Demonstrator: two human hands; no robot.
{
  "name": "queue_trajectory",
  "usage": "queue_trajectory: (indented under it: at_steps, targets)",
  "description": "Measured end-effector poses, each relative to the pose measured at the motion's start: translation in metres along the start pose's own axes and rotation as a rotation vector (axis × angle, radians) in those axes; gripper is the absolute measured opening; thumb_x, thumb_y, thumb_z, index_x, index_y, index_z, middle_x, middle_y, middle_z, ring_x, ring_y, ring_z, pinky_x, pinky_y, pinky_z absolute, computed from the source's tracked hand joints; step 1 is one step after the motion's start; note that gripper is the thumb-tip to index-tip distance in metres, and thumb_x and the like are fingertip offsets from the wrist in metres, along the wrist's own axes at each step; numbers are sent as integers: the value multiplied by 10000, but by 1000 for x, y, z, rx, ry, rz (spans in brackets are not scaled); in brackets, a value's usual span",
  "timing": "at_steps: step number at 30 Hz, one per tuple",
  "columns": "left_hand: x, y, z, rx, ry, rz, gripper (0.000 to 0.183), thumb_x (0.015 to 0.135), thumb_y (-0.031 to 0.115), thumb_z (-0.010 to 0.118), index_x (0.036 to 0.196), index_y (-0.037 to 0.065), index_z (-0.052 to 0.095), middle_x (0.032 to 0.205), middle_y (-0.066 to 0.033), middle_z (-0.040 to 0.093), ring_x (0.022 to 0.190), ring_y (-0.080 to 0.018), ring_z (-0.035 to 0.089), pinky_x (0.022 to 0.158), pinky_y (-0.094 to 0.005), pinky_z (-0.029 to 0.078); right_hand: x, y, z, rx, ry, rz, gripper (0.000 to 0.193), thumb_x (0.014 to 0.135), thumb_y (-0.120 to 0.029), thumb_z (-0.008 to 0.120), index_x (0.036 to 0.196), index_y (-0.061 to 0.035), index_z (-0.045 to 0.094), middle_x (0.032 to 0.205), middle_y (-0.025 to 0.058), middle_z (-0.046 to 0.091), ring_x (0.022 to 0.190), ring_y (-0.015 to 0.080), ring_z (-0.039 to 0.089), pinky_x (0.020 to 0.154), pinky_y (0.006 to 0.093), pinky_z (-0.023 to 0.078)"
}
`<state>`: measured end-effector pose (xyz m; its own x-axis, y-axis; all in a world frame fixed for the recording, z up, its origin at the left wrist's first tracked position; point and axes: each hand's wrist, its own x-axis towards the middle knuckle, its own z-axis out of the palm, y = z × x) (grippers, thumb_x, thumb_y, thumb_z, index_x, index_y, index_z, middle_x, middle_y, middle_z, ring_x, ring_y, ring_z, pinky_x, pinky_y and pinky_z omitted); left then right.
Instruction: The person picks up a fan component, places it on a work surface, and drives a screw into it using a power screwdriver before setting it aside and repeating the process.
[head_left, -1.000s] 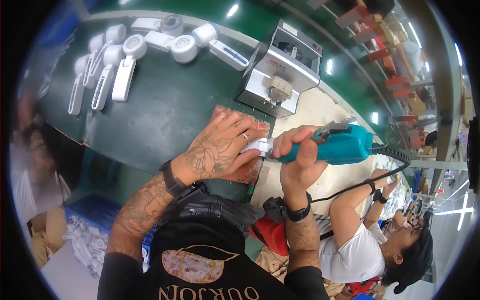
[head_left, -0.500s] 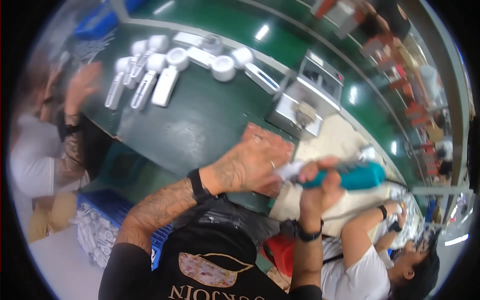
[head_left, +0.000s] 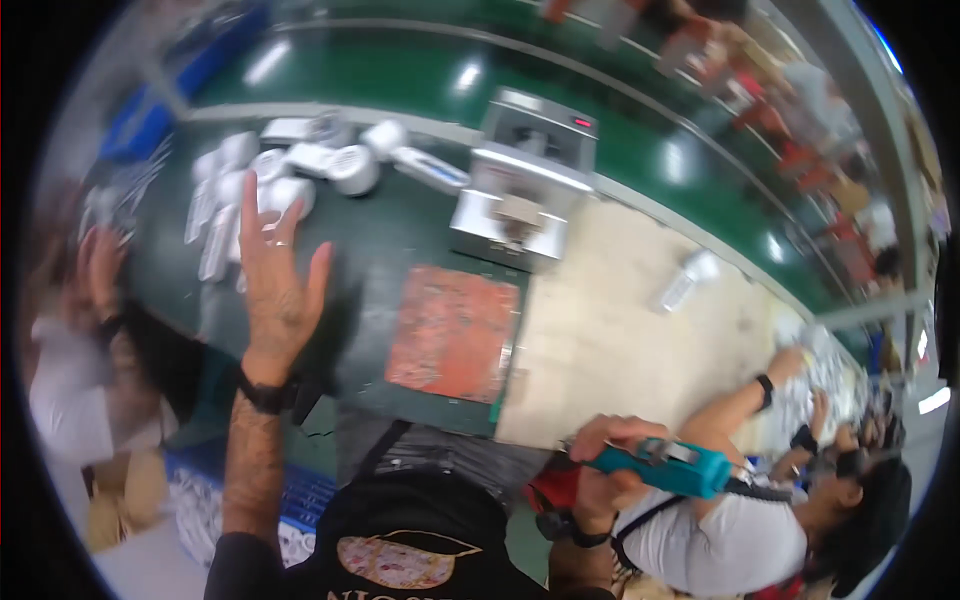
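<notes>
My left hand (head_left: 275,300) is stretched out with its fingers spread and nothing in it. It reaches toward a cluster of white handheld devices with round heads and flat handles (head_left: 352,170), which look like small fans; its fingers overlap the nearest ones, and I cannot tell whether they touch. My right hand (head_left: 605,470) is wrapped round a teal electric screwdriver (head_left: 665,466), low at the right, its dark cord trailing right. The screwdriver's tip is hidden by the hand. Between my hands a worn reddish square pad (head_left: 452,335) lies on the green table (head_left: 360,350).
A silver boxy machine (head_left: 525,180) stands behind the pad. On the pale board (head_left: 600,330) to the right lies another white device (head_left: 688,280). Co-workers sit close on both sides: a hand (head_left: 100,270) at left, an arm (head_left: 735,410) at right. A blue crate (head_left: 300,495) holds white parts.
My left hand has left the pad and swung left toward the white devices, its fingers opening. My right hand has drawn back with the screwdriver. The view has turned right.
</notes>
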<state>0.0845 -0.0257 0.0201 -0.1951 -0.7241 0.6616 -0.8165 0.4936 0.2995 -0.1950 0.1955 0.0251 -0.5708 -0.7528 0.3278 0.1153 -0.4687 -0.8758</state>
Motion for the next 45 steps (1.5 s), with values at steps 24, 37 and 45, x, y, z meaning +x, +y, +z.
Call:
queue_trajectory:
  at_steps: [24, 37, 45]
  targets:
    - [34, 253, 141, -891, -418, 421, 214, 811, 247, 707, 903, 55, 691, 840, -127, 673, 876, -318, 639, 821, -441, 514, -2, -27, -19, -216, 184, 28, 671, 808, -526, 798, 1061, 42, 544, 702, 106, 586, 603, 211, 584, 563, 314, 485]
    - [-8, 84, 47, -647, -601, 258, 398, 857, 305, 720, 1163, 61, 647, 1073, -110, 605, 1007, -305, 534, 933, -420, 450, 120, 24, 96, -8, -134, -31, 545, 980, -517, 597, 1065, 19, 548, 676, 55, 517, 590, 167, 528, 564, 309, 455]
    - [-16, 72, 45, -634, -529, 342, 480, 850, 356, 713, 1225, 75, 610, 1090, -106, 585, 1037, -291, 517, 950, -409, 431, 174, 76, 141, -168, -178, -158, 349, 1011, -337, 622, 1028, 6, 562, 699, 50, 559, 614, 144, 568, 589, 271, 464]
